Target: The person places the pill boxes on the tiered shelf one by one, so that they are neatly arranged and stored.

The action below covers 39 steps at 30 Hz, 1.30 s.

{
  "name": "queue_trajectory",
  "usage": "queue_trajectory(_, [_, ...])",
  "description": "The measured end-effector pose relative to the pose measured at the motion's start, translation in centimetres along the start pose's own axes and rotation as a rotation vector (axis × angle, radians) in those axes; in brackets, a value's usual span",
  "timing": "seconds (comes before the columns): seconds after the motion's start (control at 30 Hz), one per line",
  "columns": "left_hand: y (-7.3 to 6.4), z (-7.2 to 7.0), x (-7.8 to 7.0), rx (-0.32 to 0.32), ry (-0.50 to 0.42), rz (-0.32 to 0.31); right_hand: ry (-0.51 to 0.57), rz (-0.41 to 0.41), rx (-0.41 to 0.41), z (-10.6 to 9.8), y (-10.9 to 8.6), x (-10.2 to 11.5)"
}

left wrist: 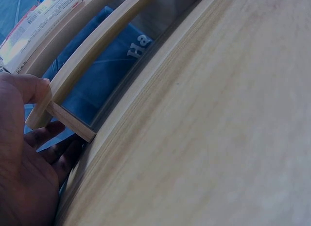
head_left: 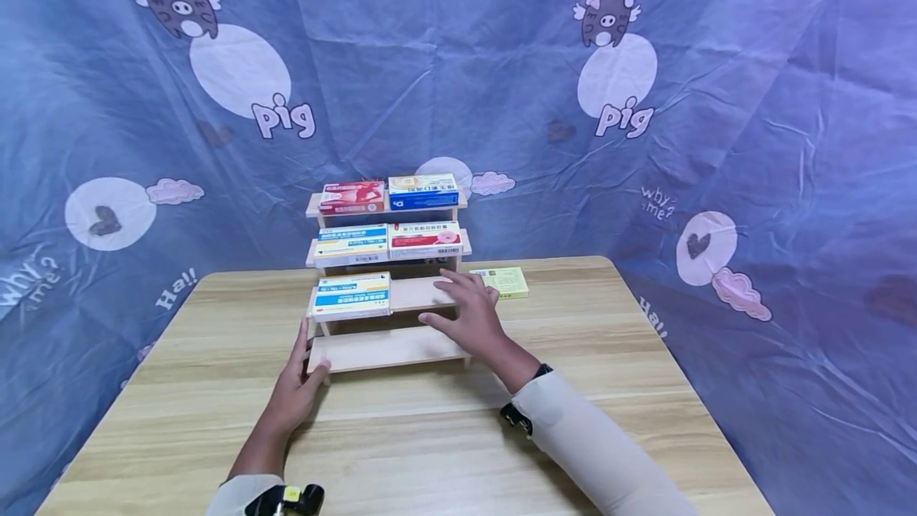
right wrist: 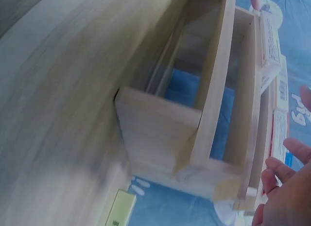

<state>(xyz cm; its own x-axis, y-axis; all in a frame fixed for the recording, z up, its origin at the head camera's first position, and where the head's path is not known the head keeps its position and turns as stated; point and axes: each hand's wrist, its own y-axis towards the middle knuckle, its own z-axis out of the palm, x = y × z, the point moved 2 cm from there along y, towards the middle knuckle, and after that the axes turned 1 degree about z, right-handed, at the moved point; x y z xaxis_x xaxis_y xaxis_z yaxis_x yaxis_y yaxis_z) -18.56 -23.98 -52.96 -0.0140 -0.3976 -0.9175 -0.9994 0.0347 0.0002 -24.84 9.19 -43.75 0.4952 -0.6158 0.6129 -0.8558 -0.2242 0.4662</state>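
Note:
A four-tier wooden display rack (head_left: 390, 350) stands on the table. My left hand (head_left: 294, 390) grips the left end of its lowest shelf. In the left wrist view the thumb (left wrist: 34, 87) lies on the board's end, with the other fingers below it beside the short leg (left wrist: 73, 122). Over the right part of the lower tiers hovers my right hand (head_left: 473, 323), fingers spread and nothing held. On the second-lowest tier sits a blue, white and yellow medicine box (head_left: 353, 295), at the left. Right of the rack, a yellow-green box (head_left: 511, 283) lies flat on the table, partly behind the right hand.
The tier above carries another blue-and-yellow box (head_left: 351, 244) and a white-and-red box (head_left: 426, 239). A red box (head_left: 352, 197) and a blue-and-white box (head_left: 423, 191) occupy the top tier. Behind the wood-grain table (head_left: 401, 452) hangs a blue printed cloth (head_left: 444, 70).

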Motion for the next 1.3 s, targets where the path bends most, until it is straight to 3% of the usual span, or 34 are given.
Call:
queue_trajectory(0.43, [-0.1, 0.1, -0.2, -0.005, 0.005, 0.023, 0.24, -0.112, -0.107, -3.6, -0.6, -3.7])
queue_trajectory(0.67, [0.0, 0.0, 0.0, -0.006, 0.004, 0.008, 0.382, 0.044, -0.129, -5.4, -0.5, -5.5])
queue_trajectory(0.93, [0.0, -0.1, 0.1, -0.006, -0.003, -0.002, 0.373, 0.177, -0.132, -6.9, 0.2, -7.5])
queue_trajectory(1.3, [0.1, -0.1, 0.2, -0.012, -0.003, 0.001, 0.401, 0.28, -0.129, -7.9, 1.4, -10.3])
